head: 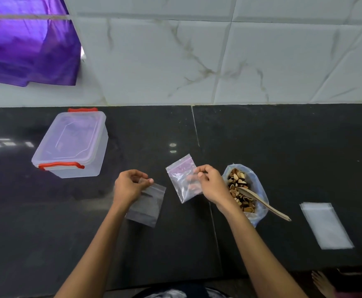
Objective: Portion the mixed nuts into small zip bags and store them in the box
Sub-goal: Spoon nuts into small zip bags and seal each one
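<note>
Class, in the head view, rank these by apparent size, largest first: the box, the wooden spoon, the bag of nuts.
1. Box.
2. Bag of nuts, partly hidden by the right hand.
3. Wooden spoon.

two clear zip bags (pixel 183 179) held above the counter, nuts (pixel 239 191) in open bag, lidded box (pixel 71 144) far left

head view, looking down, close over counter (pixel 262 147)

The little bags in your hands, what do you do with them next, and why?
Probably put down the left hand's zip bag and open the right hand's bag. Both look empty, and the spoon lies untouched in the mixed nuts.
</note>
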Demonstrator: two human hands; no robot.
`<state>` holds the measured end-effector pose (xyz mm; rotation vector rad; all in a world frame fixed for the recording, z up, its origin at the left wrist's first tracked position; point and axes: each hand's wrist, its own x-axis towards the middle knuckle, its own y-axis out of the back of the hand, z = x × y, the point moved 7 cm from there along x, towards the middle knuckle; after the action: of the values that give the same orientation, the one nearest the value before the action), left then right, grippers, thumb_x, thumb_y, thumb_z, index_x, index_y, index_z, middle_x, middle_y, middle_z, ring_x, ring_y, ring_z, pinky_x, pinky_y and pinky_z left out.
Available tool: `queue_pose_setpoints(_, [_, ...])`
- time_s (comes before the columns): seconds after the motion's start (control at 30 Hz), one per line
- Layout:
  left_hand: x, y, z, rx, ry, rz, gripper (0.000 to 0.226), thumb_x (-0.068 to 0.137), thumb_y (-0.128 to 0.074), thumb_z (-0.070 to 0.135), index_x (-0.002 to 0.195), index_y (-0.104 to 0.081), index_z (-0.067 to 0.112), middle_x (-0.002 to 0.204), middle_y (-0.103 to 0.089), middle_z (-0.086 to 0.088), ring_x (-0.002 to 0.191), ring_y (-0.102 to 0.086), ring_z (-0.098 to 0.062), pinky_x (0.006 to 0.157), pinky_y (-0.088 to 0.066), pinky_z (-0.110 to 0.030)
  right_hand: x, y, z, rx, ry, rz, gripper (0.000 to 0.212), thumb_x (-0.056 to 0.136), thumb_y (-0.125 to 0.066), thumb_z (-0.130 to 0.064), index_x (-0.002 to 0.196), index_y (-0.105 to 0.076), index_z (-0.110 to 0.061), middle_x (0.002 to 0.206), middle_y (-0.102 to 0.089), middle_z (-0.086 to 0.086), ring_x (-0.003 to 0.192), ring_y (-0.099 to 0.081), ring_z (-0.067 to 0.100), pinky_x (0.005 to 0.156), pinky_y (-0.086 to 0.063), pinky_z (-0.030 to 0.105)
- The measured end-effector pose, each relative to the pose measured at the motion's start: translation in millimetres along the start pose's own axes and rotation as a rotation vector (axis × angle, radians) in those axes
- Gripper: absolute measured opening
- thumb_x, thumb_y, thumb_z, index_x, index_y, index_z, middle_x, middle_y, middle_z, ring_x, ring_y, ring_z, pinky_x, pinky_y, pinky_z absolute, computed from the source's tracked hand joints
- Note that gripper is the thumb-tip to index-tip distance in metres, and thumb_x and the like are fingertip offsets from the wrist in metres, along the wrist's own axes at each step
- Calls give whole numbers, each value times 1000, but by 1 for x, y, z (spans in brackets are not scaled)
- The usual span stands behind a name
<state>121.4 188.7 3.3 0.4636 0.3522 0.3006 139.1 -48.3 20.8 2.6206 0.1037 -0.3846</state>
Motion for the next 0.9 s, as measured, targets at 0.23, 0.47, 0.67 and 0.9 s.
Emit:
queue_pose_setpoints(0.23, [10, 5, -9, 138, 39, 165, 17, 77, -78, 27, 88, -67, 19, 83, -66, 4, 86, -65, -21, 81, -47, -35, 15, -13, -1, 155, -55, -38, 19, 100, -39, -10, 107, -54, -20, 115, -61, 1, 102, -59, 13, 84, -55, 31])
queue_pose_setpoints(0.47, [4, 9, 34, 303, -114, 317, 32, 92, -57, 43, 109, -66, 17, 113, -66, -2, 106, -57, -25, 88, -35, -39, 22, -23, -10, 246, -53, -91, 19, 100, -38, -7, 101, -55, -16, 103, -67, 3, 95, -66, 16, 76, -57, 30])
queue_pose_setpoints(0.67, [-12, -27, 56, -321, 145, -52, 52, 86, -53, 59, 81, -68, 9, 82, -72, -6, 73, -68, -20, 64, -52, -30, 12, -23, -26, 160, 236, 51, 21, 97, -43, -5, 91, -58, -19, 92, -66, -8, 91, -62, -2, 77, -51, 16])
queue_pose_setpoints(0.9, [-19, -34, 58, -373, 201, -73, 27, 83, -60, 14, 57, -62, 5, 62, -66, -6, 72, -72, -27, 69, -58, -36, -8, -34, -25, -154, 475, 16, 23, 94, -50, -5, 92, -60, -25, 93, -65, -11, 88, -62, 1, 76, -52, 20])
